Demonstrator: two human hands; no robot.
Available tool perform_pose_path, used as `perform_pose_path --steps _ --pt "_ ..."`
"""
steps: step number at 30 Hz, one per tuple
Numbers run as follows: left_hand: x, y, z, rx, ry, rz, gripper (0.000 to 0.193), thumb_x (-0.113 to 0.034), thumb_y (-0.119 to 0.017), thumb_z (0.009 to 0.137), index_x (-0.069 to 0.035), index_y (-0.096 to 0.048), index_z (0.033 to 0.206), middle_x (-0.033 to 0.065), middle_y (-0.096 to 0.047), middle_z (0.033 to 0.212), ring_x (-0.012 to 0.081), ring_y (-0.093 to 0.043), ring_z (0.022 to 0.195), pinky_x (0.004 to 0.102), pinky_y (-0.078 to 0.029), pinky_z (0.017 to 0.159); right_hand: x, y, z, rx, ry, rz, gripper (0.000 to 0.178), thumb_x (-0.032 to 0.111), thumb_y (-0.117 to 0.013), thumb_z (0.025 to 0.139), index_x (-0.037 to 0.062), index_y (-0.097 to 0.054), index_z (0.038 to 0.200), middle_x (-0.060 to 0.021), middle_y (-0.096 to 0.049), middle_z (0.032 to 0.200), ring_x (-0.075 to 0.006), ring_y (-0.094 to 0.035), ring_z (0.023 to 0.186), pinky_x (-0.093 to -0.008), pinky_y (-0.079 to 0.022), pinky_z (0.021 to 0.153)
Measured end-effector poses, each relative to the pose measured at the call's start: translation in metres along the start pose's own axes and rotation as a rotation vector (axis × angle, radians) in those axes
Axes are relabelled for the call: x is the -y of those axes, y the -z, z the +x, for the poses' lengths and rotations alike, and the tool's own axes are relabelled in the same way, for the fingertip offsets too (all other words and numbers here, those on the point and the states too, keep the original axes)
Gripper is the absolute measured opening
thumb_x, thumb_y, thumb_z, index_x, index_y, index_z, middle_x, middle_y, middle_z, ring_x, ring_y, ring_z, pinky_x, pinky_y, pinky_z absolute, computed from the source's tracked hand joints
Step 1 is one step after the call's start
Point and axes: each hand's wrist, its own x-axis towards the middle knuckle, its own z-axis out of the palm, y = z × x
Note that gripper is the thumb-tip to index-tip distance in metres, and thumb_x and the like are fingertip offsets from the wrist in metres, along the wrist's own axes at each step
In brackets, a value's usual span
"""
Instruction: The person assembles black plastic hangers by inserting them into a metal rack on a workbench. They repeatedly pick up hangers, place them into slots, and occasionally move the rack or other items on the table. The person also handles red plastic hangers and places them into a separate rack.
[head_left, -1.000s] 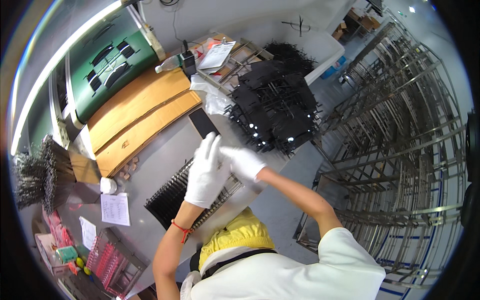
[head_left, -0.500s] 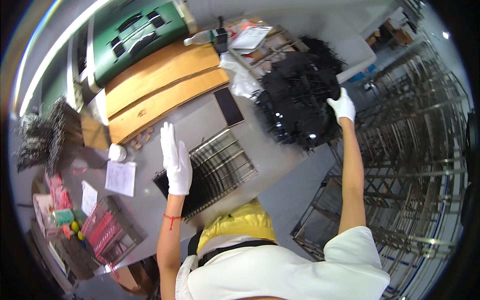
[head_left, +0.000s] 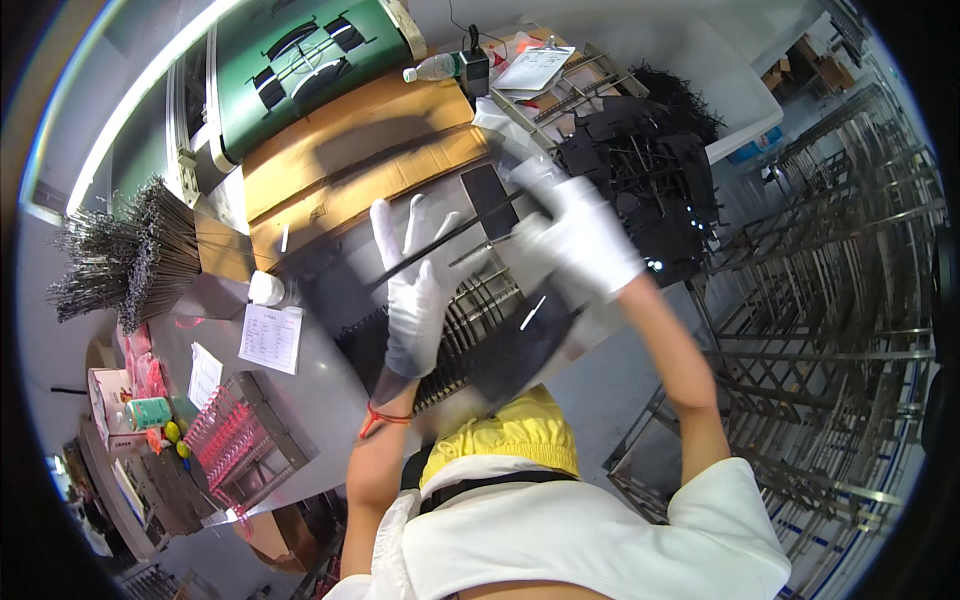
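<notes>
A black frame piece, with wide dark pads (head_left: 530, 345) around a thin bar, hangs smeared by motion over the middle of the table. My right hand (head_left: 585, 240), white-gloved and blurred, is closed on it at its right side. My left hand (head_left: 415, 300), gloved too, has its fingers spread. The thin bar crosses that hand, and I cannot tell whether it touches. Beneath both hands lies a slatted metal rack (head_left: 485, 300) holding a row of dark strips, partly hidden by the piece. Right of my right hand sits a pile of black pieces (head_left: 645, 170).
A green surface (head_left: 240, 130) at the back left carries a similar black piece. Brown cardboard (head_left: 270, 180), a bottle (head_left: 435, 68) and a clipboard (head_left: 535, 68) stand nearby. At left are wire bundles (head_left: 150, 250), a paper sheet (head_left: 270, 338) and a red-and-metal rack (head_left: 245, 440). Metal shelving (head_left: 830, 300) fills the right.
My right hand has come from the pile to the table's middle, bringing a black frame piece. My left hand has spread its fingers; the view has shifted slightly.
</notes>
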Motion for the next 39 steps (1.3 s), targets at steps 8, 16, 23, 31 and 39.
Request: perform_pose_path --steps 8,16,23,31,39 --pt "-0.045 0.024 -0.008 -0.483 0.046 0.006 0.044 -0.032 -0.056 0.097 -0.012 -0.048 0.136 0.0096 -0.059 0.104 0.0232 -0.061 0.084 0.0316 -0.054 0.057 -0.034 -0.088 -0.055 0.120 0.186 -0.260 0.049 0.022 -0.054 0.092 0.0219 -0.049 0.141 -0.0105 -0.059 0.096 -0.0296 -0.065 0.074 -0.0393 -0.054 0.064" --pt "-0.074 0.062 -0.042 -0.168 0.021 -0.290 0.060 -0.055 -0.046 0.096 -0.025 -0.040 0.148 0.0278 -0.054 0.123 0.0449 -0.062 0.098 0.0406 -0.058 0.052 -0.098 -0.110 -0.113 0.597 -0.052 -0.197 0.040 0.027 -0.039 0.096 -0.0039 -0.048 0.120 -0.0334 -0.046 0.137 -0.0465 -0.062 0.089 -0.0525 -0.047 0.089" --pt "-0.075 0.076 -0.049 -0.101 0.101 -0.345 0.067 -0.060 -0.043 0.095 -0.020 -0.039 0.148 0.0344 -0.053 0.123 0.0478 -0.063 0.089 0.0445 -0.059 0.053 -0.071 -0.112 -0.097 0.802 -0.269 -0.302 0.049 0.033 -0.049 0.096 -0.0049 -0.047 0.128 -0.0353 -0.049 0.133 -0.0405 -0.066 0.072 -0.0467 -0.054 0.071" --pt "-0.061 0.017 -0.039 0.031 0.467 -0.363 0.074 -0.072 -0.032 0.092 -0.020 -0.045 0.142 0.0304 -0.057 0.121 0.0452 -0.067 0.072 0.0327 -0.051 0.037 0.019 -0.050 -0.008 0.203 0.275 0.002 0.078 0.048 -0.073 0.078 0.0047 -0.048 0.138 -0.0254 -0.062 0.108 -0.0409 -0.064 0.100 -0.0451 -0.053 0.088" --pt "-0.098 -0.009 -0.039 -0.331 0.692 -0.622 0.069 -0.066 -0.035 0.095 -0.009 -0.055 0.127 0.0247 -0.059 0.102 0.0298 -0.055 0.050 0.0272 -0.042 0.040 -0.030 -0.054 -0.024 0.049 0.339 -0.289 0.039 0.015 -0.053 0.093 0.0186 -0.056 0.132 -0.0115 -0.059 0.081 -0.0284 -0.063 0.073 -0.0383 -0.054 0.064"
